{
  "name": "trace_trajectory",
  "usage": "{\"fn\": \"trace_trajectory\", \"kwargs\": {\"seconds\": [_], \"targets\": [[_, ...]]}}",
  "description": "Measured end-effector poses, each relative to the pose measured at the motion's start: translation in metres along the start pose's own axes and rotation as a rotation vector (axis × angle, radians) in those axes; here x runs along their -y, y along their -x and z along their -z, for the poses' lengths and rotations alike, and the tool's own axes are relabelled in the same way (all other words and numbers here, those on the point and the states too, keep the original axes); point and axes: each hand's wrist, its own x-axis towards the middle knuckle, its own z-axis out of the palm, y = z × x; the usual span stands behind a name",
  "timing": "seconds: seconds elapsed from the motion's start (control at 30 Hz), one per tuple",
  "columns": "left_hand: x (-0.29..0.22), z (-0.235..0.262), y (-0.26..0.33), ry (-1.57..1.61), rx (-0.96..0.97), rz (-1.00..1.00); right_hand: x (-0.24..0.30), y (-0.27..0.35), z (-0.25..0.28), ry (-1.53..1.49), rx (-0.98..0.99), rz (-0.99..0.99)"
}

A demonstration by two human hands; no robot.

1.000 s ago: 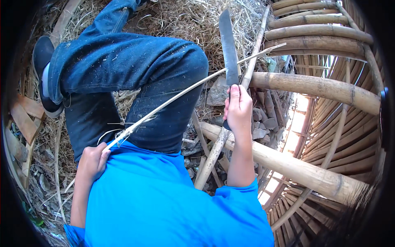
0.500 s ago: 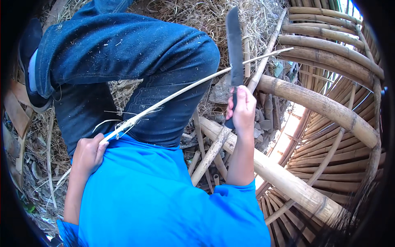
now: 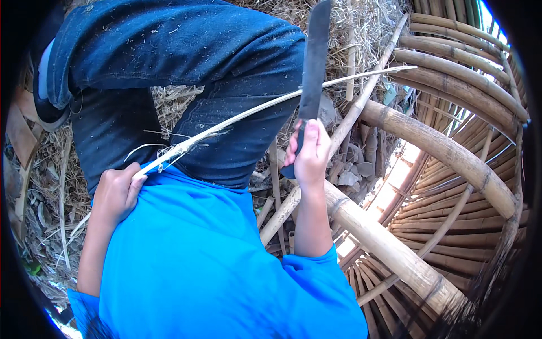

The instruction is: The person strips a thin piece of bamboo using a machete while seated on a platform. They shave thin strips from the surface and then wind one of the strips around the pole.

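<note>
A long pale bamboo strip (image 3: 243,117) runs slantwise across my lap, its far end beyond my knee on the right. My left hand (image 3: 118,192) is closed round its near end, close to my waist, and a thin tail of it comes out behind the hand. Loose fibres curl off the strip just past that hand. In my right hand (image 3: 311,151) is a machete (image 3: 316,62), gripped by its dark handle with the broad blade pointing away from me. The blade crosses the strip beside my knee and seems to touch it. The strip bows slightly.
Thick bamboo poles (image 3: 440,152) and a slatted bamboo wall (image 3: 468,231) curve along the right. Another pole (image 3: 389,243) lies beside my right elbow. Pale shavings (image 3: 364,28) cover the ground ahead, with dry leaves and flat bamboo pieces (image 3: 21,127) at the left.
My right hand and the machete have moved left along the strip toward me. The strip bends more than before. My left hand keeps its grip near my waist.
</note>
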Motion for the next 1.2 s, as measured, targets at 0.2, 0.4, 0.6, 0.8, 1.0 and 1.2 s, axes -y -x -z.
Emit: {"fn": "trace_trajectory", "kwargs": {"seconds": [0.2,0.4,0.6,0.8,1.0,1.2], "targets": [[0.0,-0.002,0.002,-0.03,-0.025,-0.011,-0.01,0.003,-0.012,-0.121,-0.077,0.026],[-0.001,-0.002,0.003,-0.016,-0.044,-0.014,-0.02,-0.002,-0.004,-0.029,-0.026,0.138],[0.0,-0.004,0.002,-0.059,-0.048,-0.029,-0.029,0.03,-0.028,0.112,0.072,0.082],[-0.001,-0.008,0.006,-0.122,-0.124,-0.059,-0.013,0.015,-0.03,-0.064,-0.104,0.048],[0.001,-0.011,0.012,-0.172,-0.184,-0.067,-0.003,0.0,-0.023,0.039,0.009,0.145],[0.004,-0.01,0.007,-0.112,-0.192,-0.092,0.024,-0.022,-0.015,0.044,-0.081,0.186]]}}
